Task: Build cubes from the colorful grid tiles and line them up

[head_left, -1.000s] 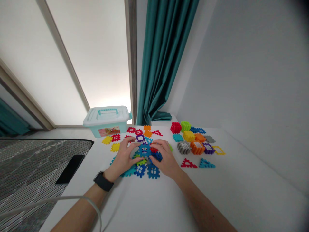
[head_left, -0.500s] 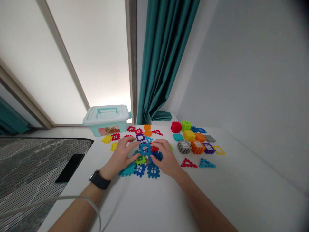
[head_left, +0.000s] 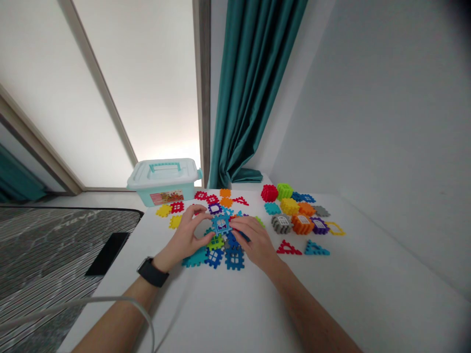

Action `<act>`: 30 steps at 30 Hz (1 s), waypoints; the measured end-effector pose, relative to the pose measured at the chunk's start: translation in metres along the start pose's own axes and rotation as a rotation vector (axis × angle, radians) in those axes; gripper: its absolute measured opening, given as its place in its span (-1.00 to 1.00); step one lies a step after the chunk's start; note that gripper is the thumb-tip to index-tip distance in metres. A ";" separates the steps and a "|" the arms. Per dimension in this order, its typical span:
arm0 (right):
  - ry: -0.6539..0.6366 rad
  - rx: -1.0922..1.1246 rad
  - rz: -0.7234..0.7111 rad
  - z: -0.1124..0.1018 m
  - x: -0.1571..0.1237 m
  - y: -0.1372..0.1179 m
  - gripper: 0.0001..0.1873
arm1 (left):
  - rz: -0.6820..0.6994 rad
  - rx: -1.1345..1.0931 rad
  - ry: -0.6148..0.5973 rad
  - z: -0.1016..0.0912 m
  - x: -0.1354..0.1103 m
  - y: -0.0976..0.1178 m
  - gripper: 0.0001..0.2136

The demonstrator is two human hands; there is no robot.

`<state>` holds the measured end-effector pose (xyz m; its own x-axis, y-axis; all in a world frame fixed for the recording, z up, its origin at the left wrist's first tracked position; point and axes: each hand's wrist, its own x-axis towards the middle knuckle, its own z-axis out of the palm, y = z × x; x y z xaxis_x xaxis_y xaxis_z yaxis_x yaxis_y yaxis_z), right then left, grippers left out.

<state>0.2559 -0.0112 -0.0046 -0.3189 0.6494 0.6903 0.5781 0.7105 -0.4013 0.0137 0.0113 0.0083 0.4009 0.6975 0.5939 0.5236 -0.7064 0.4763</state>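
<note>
Both my hands work over a scatter of plastic waffle blocks on a white table [head_left: 206, 304]. My left hand [head_left: 186, 235], with a black watch [head_left: 153, 272] on its wrist, and my right hand [head_left: 255, 243] pinch a blue waffle block [head_left: 221, 224] between their fingertips. Beneath and around them lie a lime green block [head_left: 215, 242], a teal block [head_left: 195, 258], a navy block [head_left: 214, 258] and a blue block [head_left: 234, 260]. Several red, yellow and orange pieces [head_left: 176, 208] lie beyond my left hand.
To the right stand several joined cube-shaped blocks, including an orange one [head_left: 301, 224], and a red triangle [head_left: 289, 248]. A lidded mint plastic box [head_left: 162, 182] sits at the far edge. A striped mat [head_left: 55, 245] with a black phone [head_left: 107, 254] lies left of the table.
My hands have drawn closer around the blue block, which now looks turned and raised slightly above the pile. The whole view has shifted a little with my head.
</note>
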 end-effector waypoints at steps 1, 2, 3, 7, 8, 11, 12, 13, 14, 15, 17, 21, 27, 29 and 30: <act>0.000 0.001 -0.002 0.000 0.000 0.000 -0.77 | -0.013 -0.022 -0.007 0.001 0.000 0.001 -0.74; 0.002 0.004 0.000 -0.001 0.000 0.000 -0.77 | -0.024 -0.042 -0.022 0.001 0.000 0.003 -0.76; 0.007 0.011 0.008 -0.001 0.001 -0.001 -0.76 | -0.034 -0.060 -0.044 0.002 0.000 0.004 -0.79; 0.037 0.079 0.102 0.000 0.003 -0.004 -0.79 | -0.051 -0.105 -0.127 0.005 0.001 0.006 -0.87; 0.040 0.106 0.135 0.000 0.004 -0.004 -0.80 | -0.052 -0.114 -0.133 0.006 0.001 0.007 -0.86; 0.030 0.194 0.233 0.002 0.008 -0.006 -0.84 | -0.072 -0.171 -0.144 0.009 0.001 0.007 -0.84; 0.020 0.219 0.265 0.003 0.008 -0.007 -0.84 | -0.085 -0.200 -0.151 0.010 0.001 0.007 -0.82; 0.011 0.241 0.296 0.004 0.009 -0.007 -0.83 | -0.101 -0.232 -0.157 0.011 0.001 0.007 -0.81; 0.002 0.259 0.324 0.004 0.010 -0.008 -0.82 | -0.118 -0.266 -0.161 0.012 0.001 0.007 -0.79; -0.004 0.276 0.348 0.005 0.010 -0.008 -0.81 | -0.136 -0.299 -0.166 0.012 0.001 0.007 -0.78; -0.008 0.311 0.391 0.006 0.010 -0.008 -0.81 | -0.171 -0.354 -0.179 0.013 0.000 0.007 -0.75; -0.021 0.390 0.459 0.009 0.008 -0.008 -0.80 | -0.219 -0.408 -0.194 0.014 0.000 0.007 -0.72; -0.029 0.300 0.420 0.008 0.009 -0.010 -0.78 | -0.253 -0.447 -0.193 0.015 0.001 0.006 -0.72; -0.034 0.275 0.381 0.006 0.010 -0.011 -0.77 | -0.265 -0.465 -0.204 0.016 0.001 0.005 -0.70; -0.036 0.272 0.369 0.006 0.010 -0.011 -0.77 | -0.272 -0.472 -0.210 0.016 0.001 0.005 -0.70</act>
<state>0.2422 -0.0109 0.0029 -0.1575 0.8781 0.4518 0.4413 0.4718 -0.7633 0.0287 0.0103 0.0010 0.4648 0.8362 0.2911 0.2560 -0.4416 0.8599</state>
